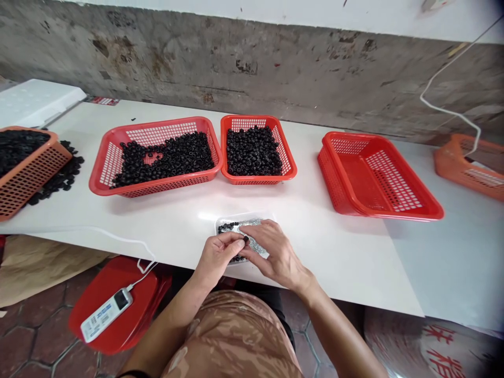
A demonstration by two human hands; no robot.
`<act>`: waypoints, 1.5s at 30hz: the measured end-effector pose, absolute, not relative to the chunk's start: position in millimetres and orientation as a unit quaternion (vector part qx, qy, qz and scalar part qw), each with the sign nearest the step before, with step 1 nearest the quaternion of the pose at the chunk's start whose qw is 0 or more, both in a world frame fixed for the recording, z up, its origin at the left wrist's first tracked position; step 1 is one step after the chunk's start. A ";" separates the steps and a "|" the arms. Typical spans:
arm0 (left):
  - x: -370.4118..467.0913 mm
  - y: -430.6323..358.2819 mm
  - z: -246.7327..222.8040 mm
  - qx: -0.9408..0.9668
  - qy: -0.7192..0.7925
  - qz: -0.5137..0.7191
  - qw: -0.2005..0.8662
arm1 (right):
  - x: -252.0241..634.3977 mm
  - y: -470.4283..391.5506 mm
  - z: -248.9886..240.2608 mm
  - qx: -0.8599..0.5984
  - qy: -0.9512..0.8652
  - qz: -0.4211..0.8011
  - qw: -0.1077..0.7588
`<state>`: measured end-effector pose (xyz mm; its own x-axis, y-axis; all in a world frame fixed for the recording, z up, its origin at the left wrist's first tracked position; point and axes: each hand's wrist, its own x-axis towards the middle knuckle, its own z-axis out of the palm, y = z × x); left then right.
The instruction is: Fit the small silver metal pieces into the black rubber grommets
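Note:
My left hand (220, 255) pinches a small black plastic piece (246, 239) between thumb and forefinger. Close against its right side is my right hand (277, 251), with its fingers stretched out and its thumb apart from them; whether it touches the piece I cannot tell. Both hands are over a shallow white tray (217, 222) at the table's front edge. Inside the tray lie small silvery metal bits (258, 248) on the right and several black pieces (228, 227) on the left, partly hidden by my hands.
Behind the tray, a wide red basket (98, 181) and a smaller red basket (289, 170) hold small black rings. Another red basket (346, 197) stands to the right. Black parts surround an orange basket (35, 176) at far left. A cabled white device (106, 315) lies on a red stool (134, 336).

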<state>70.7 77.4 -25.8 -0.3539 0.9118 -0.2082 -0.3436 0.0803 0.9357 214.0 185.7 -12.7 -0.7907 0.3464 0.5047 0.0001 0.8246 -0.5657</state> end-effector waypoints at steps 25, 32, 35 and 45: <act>70.1 78.1 -25.1 0.351 0.581 0.585 0.444 | 216.1 176.9 -17.1 -0.129 -0.882 0.302 0.337; 71.3 79.9 -23.7 0.321 0.561 0.607 0.462 | 205.1 166.7 -22.1 -0.176 -0.911 0.115 0.354; 71.7 79.4 -22.2 0.315 0.558 0.609 0.468 | 203.1 165.9 -23.0 -0.185 -0.916 0.097 0.343; 69.5 76.8 -16.8 0.341 0.543 0.577 0.505 | 205.1 169.7 -20.7 -0.160 -0.915 0.101 0.355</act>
<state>69.5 76.8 -16.8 -0.2565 0.9539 -0.1558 -0.2125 0.1016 0.9719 205.1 169.7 -20.7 -0.6962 0.3644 0.6185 0.2208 0.9285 -0.2985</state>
